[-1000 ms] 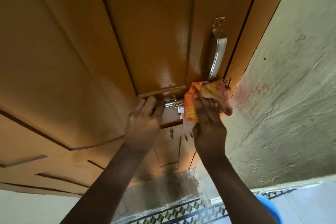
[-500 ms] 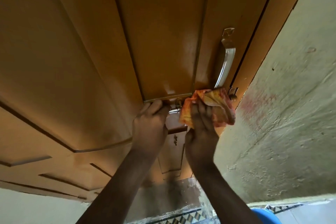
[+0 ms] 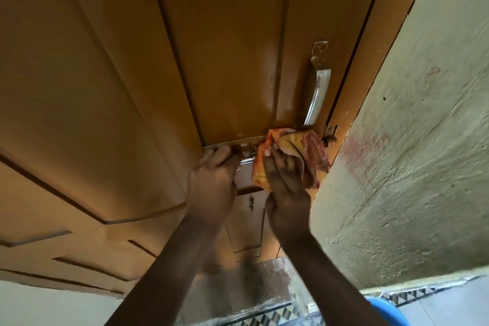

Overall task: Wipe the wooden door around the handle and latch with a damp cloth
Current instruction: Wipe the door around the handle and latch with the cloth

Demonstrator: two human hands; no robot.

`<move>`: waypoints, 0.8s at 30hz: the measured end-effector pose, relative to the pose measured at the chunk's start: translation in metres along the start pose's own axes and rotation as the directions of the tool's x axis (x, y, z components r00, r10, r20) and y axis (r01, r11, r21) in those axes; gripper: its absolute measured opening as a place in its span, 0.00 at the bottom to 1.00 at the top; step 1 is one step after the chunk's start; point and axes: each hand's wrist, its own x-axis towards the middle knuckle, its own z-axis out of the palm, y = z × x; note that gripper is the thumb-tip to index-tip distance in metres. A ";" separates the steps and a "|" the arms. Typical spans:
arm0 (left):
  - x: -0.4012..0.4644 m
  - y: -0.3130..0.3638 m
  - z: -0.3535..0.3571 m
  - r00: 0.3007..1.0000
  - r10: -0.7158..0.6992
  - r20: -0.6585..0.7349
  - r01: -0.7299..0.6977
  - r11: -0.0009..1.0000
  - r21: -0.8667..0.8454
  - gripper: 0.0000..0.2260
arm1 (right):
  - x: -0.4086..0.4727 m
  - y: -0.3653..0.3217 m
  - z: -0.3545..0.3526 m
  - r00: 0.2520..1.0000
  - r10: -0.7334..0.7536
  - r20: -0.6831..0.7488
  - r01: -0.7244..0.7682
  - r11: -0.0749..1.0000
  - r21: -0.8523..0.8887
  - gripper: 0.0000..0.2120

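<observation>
A brown panelled wooden door point(image 3: 225, 47) fills most of the view. Its curved metal handle point(image 3: 318, 87) stands near the right edge, with a latch bolt point(image 3: 247, 160) just below it. My right hand point(image 3: 285, 188) presses a crumpled orange and red cloth point(image 3: 293, 156) against the door under the handle's foot, covering part of the latch. My left hand point(image 3: 211, 185) is closed around the latch's left end, fingers curled over the panel's lower rail. A small metal catch point(image 3: 329, 135) sits on the door's edge beside the cloth.
A rough pale green wall point(image 3: 410, 153) stands right of the door frame. Patterned floor tiles point(image 3: 277, 315) lie below, and a blue bucket rim point(image 3: 383, 309) shows at the bottom right.
The view has shifted so handle and hands sit lower and further right. The cloth has slid slightly left over the latch; my left hand keeps its grip.
</observation>
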 end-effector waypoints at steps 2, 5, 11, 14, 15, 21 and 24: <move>0.000 -0.001 0.000 1.000 0.003 0.005 -0.003 1.000 0.007 0.20 | -0.001 0.029 -0.017 0.996 -0.075 0.052 0.080 0.991 -0.110 0.30; 0.000 -0.004 0.001 1.000 0.005 0.009 -0.005 1.000 0.022 0.22 | 0.004 0.035 -0.020 0.996 0.088 -0.024 -0.091 0.983 -0.160 0.30; -0.001 -0.003 0.001 1.000 0.008 0.026 -0.009 0.999 0.054 0.19 | -0.005 -0.021 0.011 0.999 0.052 0.010 -0.051 0.998 -0.047 0.23; -0.001 -0.006 0.001 0.999 0.035 0.010 -0.035 0.998 0.053 0.22 | -0.010 0.017 -0.007 0.999 0.041 0.013 -0.040 0.995 -0.089 0.24; 0.000 -0.006 0.001 0.999 0.042 0.012 -0.043 0.998 0.049 0.24 | -0.009 0.023 -0.008 0.993 0.121 -0.015 -0.121 0.989 -0.089 0.31; 0.001 -0.010 0.003 0.997 0.029 0.070 -0.030 0.999 0.018 0.17 | -0.011 -0.037 0.022 0.974 0.221 -0.059 -0.219 0.975 0.031 0.29; 0.002 -0.008 -0.001 0.997 0.007 0.079 -0.011 0.999 0.040 0.18 | -0.018 -0.021 0.012 0.986 0.164 -0.019 -0.164 0.986 -0.004 0.29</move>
